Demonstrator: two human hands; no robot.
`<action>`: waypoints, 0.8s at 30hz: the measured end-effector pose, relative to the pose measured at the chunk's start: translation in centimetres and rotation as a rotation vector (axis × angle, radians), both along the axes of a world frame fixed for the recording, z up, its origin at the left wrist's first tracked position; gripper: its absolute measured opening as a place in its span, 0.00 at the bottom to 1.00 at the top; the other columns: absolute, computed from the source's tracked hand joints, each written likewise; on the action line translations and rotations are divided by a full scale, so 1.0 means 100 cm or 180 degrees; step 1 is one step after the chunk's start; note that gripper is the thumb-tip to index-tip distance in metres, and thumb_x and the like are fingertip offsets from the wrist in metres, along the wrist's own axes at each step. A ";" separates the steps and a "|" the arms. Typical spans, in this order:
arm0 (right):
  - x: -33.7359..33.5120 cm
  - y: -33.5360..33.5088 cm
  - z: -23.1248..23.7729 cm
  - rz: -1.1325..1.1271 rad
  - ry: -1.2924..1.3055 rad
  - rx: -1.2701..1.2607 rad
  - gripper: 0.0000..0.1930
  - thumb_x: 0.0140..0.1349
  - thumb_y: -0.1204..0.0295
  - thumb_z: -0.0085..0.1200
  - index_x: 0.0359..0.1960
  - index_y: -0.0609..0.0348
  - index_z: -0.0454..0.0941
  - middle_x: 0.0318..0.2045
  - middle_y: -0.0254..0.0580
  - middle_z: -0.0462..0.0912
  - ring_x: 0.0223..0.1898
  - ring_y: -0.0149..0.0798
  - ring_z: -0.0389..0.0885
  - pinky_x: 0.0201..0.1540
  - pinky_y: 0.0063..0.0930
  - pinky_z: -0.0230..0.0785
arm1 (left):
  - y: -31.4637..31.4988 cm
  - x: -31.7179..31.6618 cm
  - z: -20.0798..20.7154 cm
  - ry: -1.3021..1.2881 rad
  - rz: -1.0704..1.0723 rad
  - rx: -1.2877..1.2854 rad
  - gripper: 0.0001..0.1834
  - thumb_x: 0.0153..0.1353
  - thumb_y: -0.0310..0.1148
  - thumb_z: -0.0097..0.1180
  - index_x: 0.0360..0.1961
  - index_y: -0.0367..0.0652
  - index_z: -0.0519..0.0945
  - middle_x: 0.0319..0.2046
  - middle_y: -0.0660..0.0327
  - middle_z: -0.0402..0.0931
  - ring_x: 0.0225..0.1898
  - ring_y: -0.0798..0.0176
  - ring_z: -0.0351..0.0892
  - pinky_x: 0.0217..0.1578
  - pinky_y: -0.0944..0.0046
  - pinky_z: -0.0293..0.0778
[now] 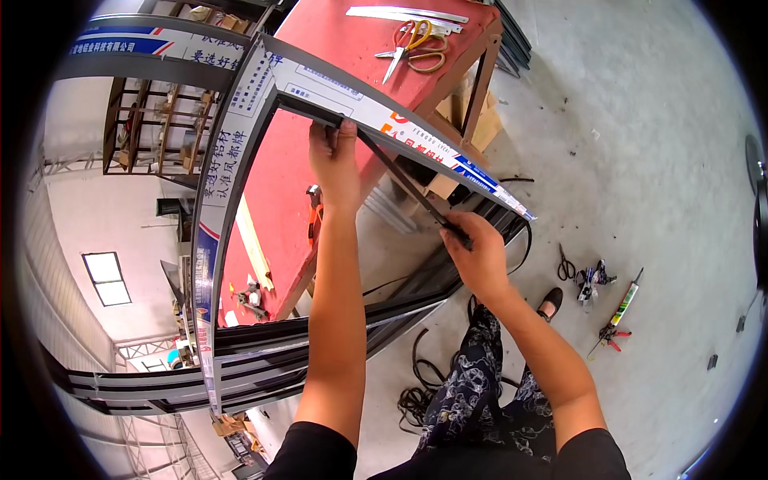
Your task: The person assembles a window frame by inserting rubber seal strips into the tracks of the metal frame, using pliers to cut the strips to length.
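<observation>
A dark window frame (232, 160), covered with printed white and blue protective film, stands in front of me at a slant. A black rubber sealing strip (406, 182) runs along the inner edge of its upper bar. My left hand (334, 164) is closed at that bar near the upper corner, its thumb and fingers pressing the strip at the frame. Further right and nearer to me, my right hand (478, 250) grips the strip, which stretches tautly between both hands. A loose black loop hangs beside the frame's right end.
Behind the frame is a red-topped workbench (320, 40) bearing scissors (412, 44), orange-handled pliers (314, 214) and metal strips. On the floor to the right lie black scissors (566, 262), crumpled wrapping (594, 280) and a caulking tube (626, 300). Coiled black strip (416, 400) lies by my legs.
</observation>
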State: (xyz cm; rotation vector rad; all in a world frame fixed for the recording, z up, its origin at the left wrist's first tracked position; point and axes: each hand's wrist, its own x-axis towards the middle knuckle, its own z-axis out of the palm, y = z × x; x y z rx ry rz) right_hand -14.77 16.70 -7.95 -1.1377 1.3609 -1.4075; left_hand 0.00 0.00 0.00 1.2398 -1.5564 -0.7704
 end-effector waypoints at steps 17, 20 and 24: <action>-0.005 -0.024 0.007 0.0438 -0.2290 0.1021 0.12 0.61 0.80 0.56 0.46 0.69 0.77 0.29 0.35 0.79 0.29 0.26 0.76 0.33 0.21 0.69 | 0.010 -0.001 -0.026 0.0129 -0.0012 0.0015 0.21 0.61 0.25 0.56 0.55 0.32 0.67 0.48 0.60 0.73 0.47 0.69 0.71 0.51 0.69 0.66; -0.005 -0.025 0.001 0.0502 -0.2314 0.0997 0.12 0.61 0.79 0.56 0.46 0.68 0.77 0.30 0.34 0.80 0.30 0.27 0.76 0.34 0.22 0.70 | 0.009 -0.001 -0.031 0.0192 0.0016 -0.0070 0.20 0.61 0.25 0.56 0.53 0.32 0.69 0.45 0.60 0.75 0.46 0.69 0.73 0.48 0.69 0.67; -0.002 -0.001 -0.072 0.0718 -0.1061 0.0639 0.11 0.62 0.71 0.56 0.43 0.65 0.78 0.31 0.42 0.80 0.32 0.38 0.78 0.35 0.30 0.71 | 0.012 -0.010 -0.033 -0.0186 0.0445 -0.0137 0.16 0.62 0.26 0.56 0.49 0.32 0.71 0.38 0.60 0.78 0.41 0.69 0.75 0.42 0.69 0.69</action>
